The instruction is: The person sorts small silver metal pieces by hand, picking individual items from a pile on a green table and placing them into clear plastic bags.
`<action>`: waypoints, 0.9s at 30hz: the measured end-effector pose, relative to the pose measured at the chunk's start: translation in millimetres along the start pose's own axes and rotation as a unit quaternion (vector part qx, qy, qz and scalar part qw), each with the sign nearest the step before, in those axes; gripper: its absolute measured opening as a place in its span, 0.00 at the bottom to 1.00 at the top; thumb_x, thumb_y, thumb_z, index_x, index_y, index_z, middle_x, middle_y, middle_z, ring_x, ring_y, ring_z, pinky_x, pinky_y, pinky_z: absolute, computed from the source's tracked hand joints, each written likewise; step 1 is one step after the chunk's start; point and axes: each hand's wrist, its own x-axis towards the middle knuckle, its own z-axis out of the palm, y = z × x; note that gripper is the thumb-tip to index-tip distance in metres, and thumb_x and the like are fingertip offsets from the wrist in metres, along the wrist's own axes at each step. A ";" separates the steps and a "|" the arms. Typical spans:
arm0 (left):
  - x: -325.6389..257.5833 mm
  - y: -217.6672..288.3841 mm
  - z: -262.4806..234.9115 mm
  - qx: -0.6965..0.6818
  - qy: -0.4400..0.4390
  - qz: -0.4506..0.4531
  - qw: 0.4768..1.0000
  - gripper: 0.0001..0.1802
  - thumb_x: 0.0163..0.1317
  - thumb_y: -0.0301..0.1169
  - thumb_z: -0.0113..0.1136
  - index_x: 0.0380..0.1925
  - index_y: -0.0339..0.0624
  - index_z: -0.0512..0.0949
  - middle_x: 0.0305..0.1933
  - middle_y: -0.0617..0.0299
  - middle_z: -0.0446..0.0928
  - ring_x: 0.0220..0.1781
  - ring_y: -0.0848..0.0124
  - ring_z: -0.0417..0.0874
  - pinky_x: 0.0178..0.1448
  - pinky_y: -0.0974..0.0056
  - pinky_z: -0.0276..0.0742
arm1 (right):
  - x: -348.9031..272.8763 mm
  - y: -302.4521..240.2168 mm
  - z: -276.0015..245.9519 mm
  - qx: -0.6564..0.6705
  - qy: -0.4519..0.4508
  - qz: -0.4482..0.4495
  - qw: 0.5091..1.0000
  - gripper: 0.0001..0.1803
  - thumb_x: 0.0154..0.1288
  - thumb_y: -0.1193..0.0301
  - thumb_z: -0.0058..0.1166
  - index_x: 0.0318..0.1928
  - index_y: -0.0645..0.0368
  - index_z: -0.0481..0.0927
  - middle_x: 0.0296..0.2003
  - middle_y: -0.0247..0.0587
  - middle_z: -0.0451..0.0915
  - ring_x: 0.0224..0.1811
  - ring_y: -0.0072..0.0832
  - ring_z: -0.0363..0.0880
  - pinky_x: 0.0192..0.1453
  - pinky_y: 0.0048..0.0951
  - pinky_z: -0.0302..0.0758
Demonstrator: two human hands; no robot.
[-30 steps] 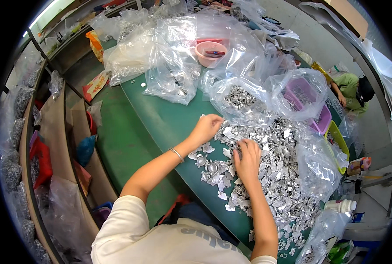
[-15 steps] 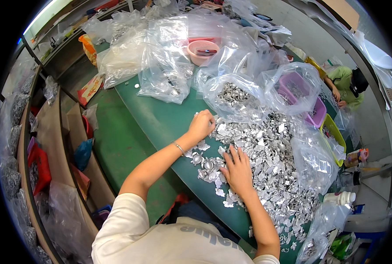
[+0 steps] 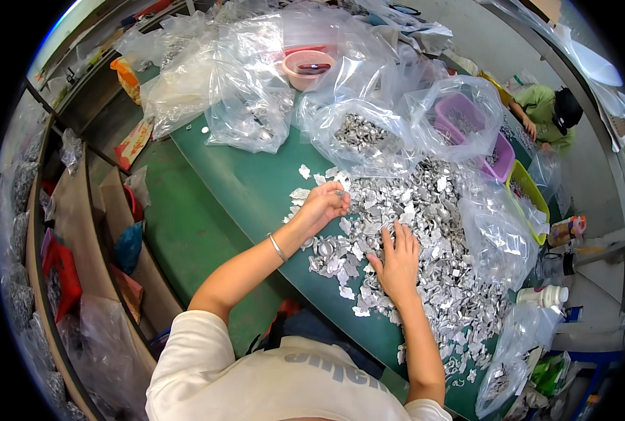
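Observation:
A wide heap of small, flat silver metal pieces (image 3: 442,281) covers the right part of the green table (image 3: 221,165). At the heap's left edge, my left hand (image 3: 321,206) is curled closed, with what looks like a small grey metal piece between thumb and fingers. A bangle circles that wrist. My right hand (image 3: 399,268) lies on the heap with fingers stretched out, pressing on loose pieces. Between and below the hands are some rounder, cup-like pieces (image 3: 324,245). Just beyond my left hand lie scattered flat pieces (image 3: 300,195).
An open clear bag (image 3: 361,137) of metal parts stands behind the heap. Behind it is a pink bowl (image 3: 300,74); purple (image 3: 500,158) and yellow-green baskets (image 3: 530,203) line the right. A white bottle (image 3: 542,295) lies near the right edge. A person in green (image 3: 544,112) sits far right.
My left hand has turned, showing more of its curled fingers, and more flat pieces lie beyond it. The right hand has shifted slightly rightward over the heap. The whole view has moved a little.

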 end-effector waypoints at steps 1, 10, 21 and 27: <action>-2.1 0.7 6.8 0.017 -0.005 -0.007 1.000 0.12 0.54 0.18 0.50 0.40 0.39 0.68 0.31 0.59 0.74 0.30 0.72 0.75 0.36 0.69 0.71 | -5.8 -1.0 -1.3 -0.001 -0.012 -0.004 1.000 0.28 0.53 0.58 0.60 0.52 0.60 0.73 0.61 0.57 0.60 0.64 0.52 0.56 0.65 0.53 0.53; -11.0 -32.9 36.9 0.620 -0.011 0.171 0.765 0.08 0.57 0.31 0.58 0.35 0.39 0.78 0.28 0.60 0.76 0.28 0.64 0.76 0.31 0.61 0.71 | -36.3 -15.6 -26.1 0.072 -0.050 -0.028 0.996 0.22 0.51 0.62 0.62 0.44 0.62 0.77 0.60 0.54 0.62 0.60 0.51 0.62 0.61 0.48 0.59; -29.4 -29.0 37.9 0.821 -0.015 0.114 0.560 0.15 0.51 0.35 0.65 0.35 0.40 0.73 0.37 0.54 0.74 0.35 0.52 0.79 0.36 0.53 0.74 | -17.8 4.0 -37.7 0.115 0.120 0.044 0.985 0.08 0.49 0.75 0.61 0.32 0.60 0.79 0.32 0.39 0.75 0.40 0.37 0.71 0.45 0.37 0.65; -25.9 -21.8 31.3 0.757 -0.038 0.153 0.634 0.13 0.52 0.32 0.64 0.33 0.36 0.73 0.32 0.54 0.76 0.33 0.56 0.79 0.36 0.56 0.74 | 32.4 25.7 -10.4 -0.086 0.129 0.060 0.986 0.04 0.52 0.73 0.60 0.28 0.59 0.78 0.31 0.38 0.76 0.37 0.35 0.70 0.45 0.35 0.62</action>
